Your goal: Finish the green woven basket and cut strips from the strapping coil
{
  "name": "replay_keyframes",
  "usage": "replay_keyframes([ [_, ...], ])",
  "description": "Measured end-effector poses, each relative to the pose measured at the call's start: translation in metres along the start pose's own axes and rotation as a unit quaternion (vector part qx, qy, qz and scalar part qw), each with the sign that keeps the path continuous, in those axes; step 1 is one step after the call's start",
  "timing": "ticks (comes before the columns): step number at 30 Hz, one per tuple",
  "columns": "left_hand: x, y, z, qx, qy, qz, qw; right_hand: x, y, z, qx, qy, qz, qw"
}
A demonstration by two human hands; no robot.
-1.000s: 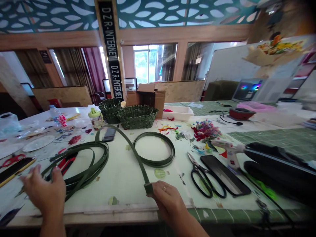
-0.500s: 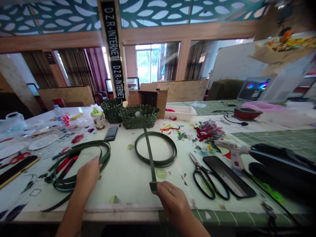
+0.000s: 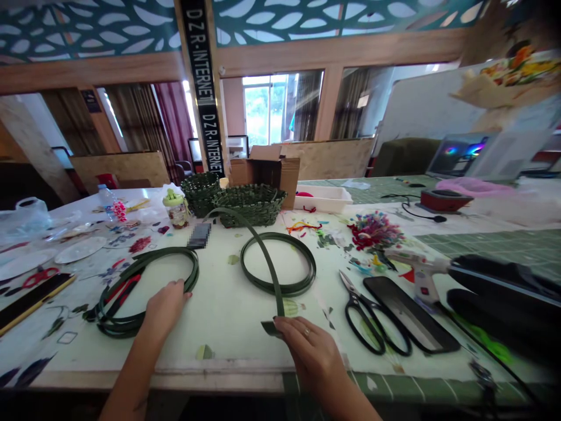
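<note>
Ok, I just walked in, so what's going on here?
A person's right hand is gripping the end of a long, flat, dark green strip, which arches up over a neat round dark green coil. The left hand is at the edge of a looser dark green coil with red-handled pliers inside it. Large black-handled scissors lie to the right, and two woven dark green baskets stand farther back.

there are two green coils (image 3: 311, 269), two woven baskets (image 3: 263, 210) and one glue gun (image 3: 423, 272).
</note>
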State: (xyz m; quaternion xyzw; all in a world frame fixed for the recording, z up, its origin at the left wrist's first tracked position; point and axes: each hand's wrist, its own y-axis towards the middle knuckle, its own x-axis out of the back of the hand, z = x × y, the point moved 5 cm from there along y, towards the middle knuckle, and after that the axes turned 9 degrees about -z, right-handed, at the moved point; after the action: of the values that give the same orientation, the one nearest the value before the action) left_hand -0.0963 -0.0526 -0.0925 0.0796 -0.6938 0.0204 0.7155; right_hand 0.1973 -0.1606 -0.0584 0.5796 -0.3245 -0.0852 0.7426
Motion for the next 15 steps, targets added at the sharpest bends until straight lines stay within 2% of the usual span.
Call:
replay_keyframes([
  [6, -0.004, -0.001, 0.007, -0.009, -0.018, 0.005, 1.000, 0.000, 0.000, 0.001, -0.002, -0.004, 0.007, 1.000],
  [12, -0.002, -0.005, 0.002, 0.000, -0.009, -0.018, 1.000, 0.003, -0.003, -0.002, 0.024, -0.043, 0.000, 0.999],
  [15, 0.006, -0.008, 0.006, 0.021, -0.014, -0.041, 0.999, 0.006, -0.002, -0.011, 0.027, -0.085, -0.010, 0.996],
])
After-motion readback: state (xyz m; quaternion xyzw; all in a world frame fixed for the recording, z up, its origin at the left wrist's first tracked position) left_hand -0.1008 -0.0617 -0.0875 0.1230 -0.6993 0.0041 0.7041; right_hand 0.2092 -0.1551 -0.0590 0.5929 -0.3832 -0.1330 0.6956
